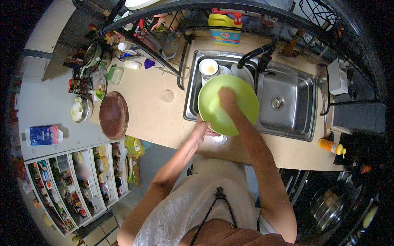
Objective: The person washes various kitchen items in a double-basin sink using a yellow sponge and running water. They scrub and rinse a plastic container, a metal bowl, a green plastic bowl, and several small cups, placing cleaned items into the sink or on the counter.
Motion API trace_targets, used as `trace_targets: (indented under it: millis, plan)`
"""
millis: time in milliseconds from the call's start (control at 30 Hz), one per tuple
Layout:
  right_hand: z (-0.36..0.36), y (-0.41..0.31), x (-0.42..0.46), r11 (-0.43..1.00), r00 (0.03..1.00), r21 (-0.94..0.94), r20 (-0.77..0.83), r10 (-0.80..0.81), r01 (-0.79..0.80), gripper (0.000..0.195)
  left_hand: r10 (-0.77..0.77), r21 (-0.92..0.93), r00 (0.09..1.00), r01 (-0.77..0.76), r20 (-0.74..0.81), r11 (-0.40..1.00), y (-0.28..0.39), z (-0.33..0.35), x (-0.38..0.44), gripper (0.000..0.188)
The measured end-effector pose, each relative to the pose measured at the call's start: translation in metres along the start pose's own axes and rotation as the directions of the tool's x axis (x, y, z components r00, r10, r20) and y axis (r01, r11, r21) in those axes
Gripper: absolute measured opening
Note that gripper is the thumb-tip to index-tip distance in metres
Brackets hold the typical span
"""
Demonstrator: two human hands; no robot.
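A large lime-green bowl (243, 113) is tilted over the left basin of a steel double sink (188, 104). My left hand (203, 129) grips its near left rim from below, the fingers under it. Inside the bowl, my right hand (227, 97) is curled against the inner wall; it is blurred, and whether anything is in it cannot be seen. Behind the bowl, white bowls (209, 67) and a pale plate or lid (243, 73) sit in the same basin. A black faucet (257, 55) arches over them. Water drops (220, 140) dot the counter beneath the bowl.
A black metal rack (184, 61) spans above the sink. A yellow detergent jug (225, 30) stands behind it. The right basin (286, 95) shows its drain. Leftward are a round wooden board (114, 115) and a glass container (115, 74). An orange bottle (331, 146) lies at right.
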State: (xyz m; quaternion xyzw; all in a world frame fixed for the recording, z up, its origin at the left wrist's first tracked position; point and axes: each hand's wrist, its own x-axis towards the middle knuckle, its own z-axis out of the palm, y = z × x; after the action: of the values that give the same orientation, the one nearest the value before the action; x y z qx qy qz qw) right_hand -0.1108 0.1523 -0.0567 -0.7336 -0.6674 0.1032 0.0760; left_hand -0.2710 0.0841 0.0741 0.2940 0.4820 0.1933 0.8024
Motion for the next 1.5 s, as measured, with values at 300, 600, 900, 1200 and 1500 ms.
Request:
trace_targets:
  millis: [300, 600, 900, 1200, 1500]
  plan:
    - [-0.063, -0.042, -0.004, 0.600, 0.937, 0.754, -0.347, 0.022, 0.265, 0.021, -0.095, -0.095, 0.991, 0.104, 0.096, 0.990, -0.013, -0.002, 0.007, 0.059]
    - [-0.079, -0.031, 0.017, 0.371, 0.869, 0.918, -0.065, 0.491, -0.140, 0.009, -0.001, 0.039, 1.000, 0.002, -0.030, 0.999, 0.003, -0.007, -0.002, 0.060]
    - [-0.032, -0.040, 0.020, 0.684, 0.887, 0.715, -0.401, 0.231, 0.145, 0.015, 0.013, 0.140, 1.000, -0.016, 0.025, 0.990, 0.016, -0.012, 0.004, 0.055]
    - [-0.035, -0.065, -0.017, 0.508, 0.971, 0.834, -0.125, -0.203, 0.214, 0.016, -0.047, 0.024, 0.999, 0.047, 0.014, 0.999, 0.008, -0.036, 0.024, 0.062]
    - [0.031, 0.051, -0.011, 0.974, 0.954, 0.109, -0.248, -0.169, 0.200, 0.029, 0.179, 0.105, 0.980, -0.169, -0.087, 0.980, 0.029, -0.023, 0.016, 0.067]
